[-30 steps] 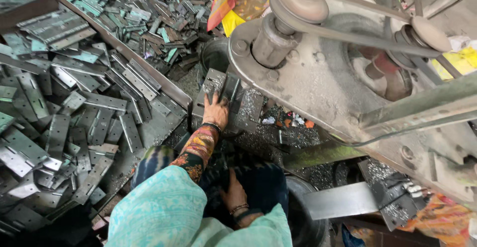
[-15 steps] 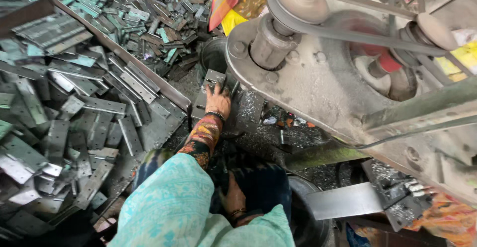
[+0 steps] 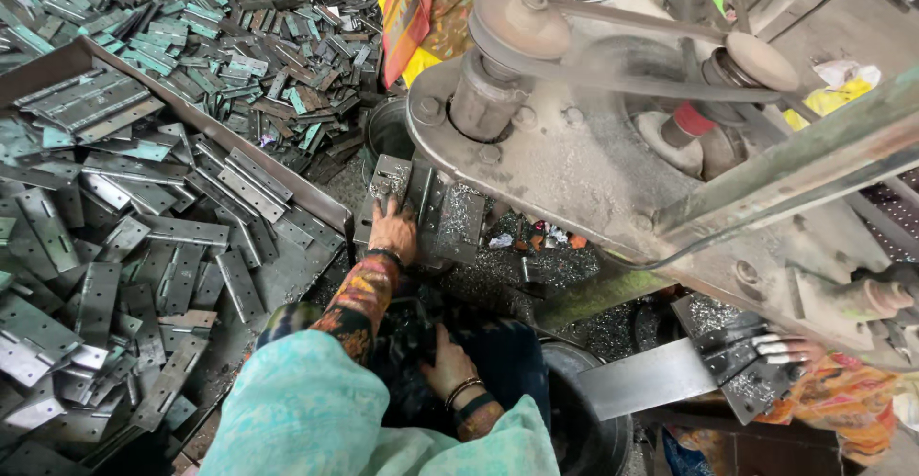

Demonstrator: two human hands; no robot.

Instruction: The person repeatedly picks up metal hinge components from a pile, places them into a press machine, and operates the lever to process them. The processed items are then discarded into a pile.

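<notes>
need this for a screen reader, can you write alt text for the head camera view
Seen from above, a person's left hand presses on a metal hinge plate beside a belt-driven machine, while the right hand rests low near a dark bucket. A tray heaped with grey hinges lies to the left.

We have a single view, from a camera worn on the person's head, looking steeply down and a little forward. It sits close over the person's own arms: the left hand [image 3: 394,231] reaches away from us near the middle of the frame, and the right hand [image 3: 446,361] lies nearer, low in the frame, just above the teal cloth [image 3: 306,409] at the bottom edge. To our left spreads the tray of metal hinges [image 3: 144,246]; to the upper right the belt-driven machine [image 3: 613,122] fills the frame. Another person's hand [image 3: 787,350] shows at the lower right.
</notes>
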